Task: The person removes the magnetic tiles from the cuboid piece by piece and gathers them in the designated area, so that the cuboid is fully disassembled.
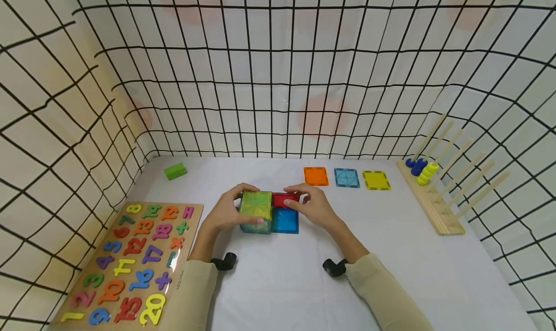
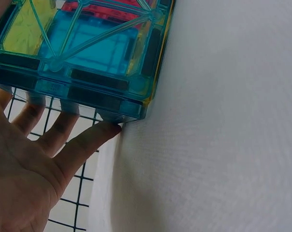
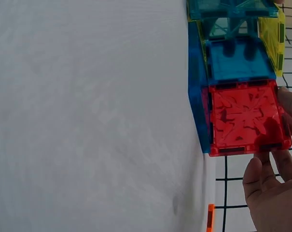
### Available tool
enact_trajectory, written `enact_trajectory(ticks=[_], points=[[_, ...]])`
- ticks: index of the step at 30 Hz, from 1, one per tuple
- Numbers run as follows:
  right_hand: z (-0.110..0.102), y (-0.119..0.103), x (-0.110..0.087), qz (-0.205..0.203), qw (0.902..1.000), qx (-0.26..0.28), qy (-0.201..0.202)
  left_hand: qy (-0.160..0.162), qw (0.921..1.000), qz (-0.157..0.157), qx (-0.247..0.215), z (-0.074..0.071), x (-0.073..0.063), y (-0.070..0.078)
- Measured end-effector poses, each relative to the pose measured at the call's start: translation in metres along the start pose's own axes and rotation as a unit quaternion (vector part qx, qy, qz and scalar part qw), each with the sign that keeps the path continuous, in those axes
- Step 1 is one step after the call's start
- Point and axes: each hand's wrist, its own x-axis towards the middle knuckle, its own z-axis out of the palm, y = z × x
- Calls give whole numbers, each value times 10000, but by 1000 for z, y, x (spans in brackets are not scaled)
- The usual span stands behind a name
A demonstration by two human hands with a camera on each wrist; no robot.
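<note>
Translucent magnetic tiles form a small box (image 1: 256, 204) in the middle of the table, with a yellow-green top and a teal front. My left hand (image 1: 223, 214) holds it from the left, thumb along the front and a finger at the back corner. In the left wrist view, spread fingertips (image 2: 63, 123) touch the box's side. A blue tile (image 1: 285, 221) lies flat against the box's right side. Behind it a red tile (image 3: 247, 116) stands upright at the blue tile's far part. My right hand (image 1: 316, 208) pinches the red tile between thumb and fingers.
Orange (image 1: 315, 176), light blue (image 1: 346, 178) and yellow (image 1: 376, 180) tiles lie at the back right. A green block (image 1: 175, 171) sits back left. A number puzzle board (image 1: 130, 258) lies at left, and a wooden peg stand (image 1: 443, 220) at right. Black wire grid (image 1: 269, 82) surrounds the table.
</note>
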Motion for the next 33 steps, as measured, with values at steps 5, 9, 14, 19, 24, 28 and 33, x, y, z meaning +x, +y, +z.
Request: enact_trajectory(ticks=[5,9,14,19,24,28,33], points=[[5,-1,3,108,9999,-27,65,-23,10000,50,-56,0,0,0],[8,-1,5,151,9998,52,107,-33,9999,90,-94,-1,-1,1],[11,-1,9,162,9998,102,75,-24,9999,92,-100,0,-1,1],[11,-2,10,94,10000,-2,19,-10,10000,13,-60,-1,-1,2],[11,-3,12,87,9999,-47,83,3,10000,8,-63,-1,-1,3],[10,-2,12,115,9997,-116,165,31,10000,60,-68,-1,0,2],[5,-2,11,173,9989,-124,416,49,9999,-12,-144,-2,-2,0]])
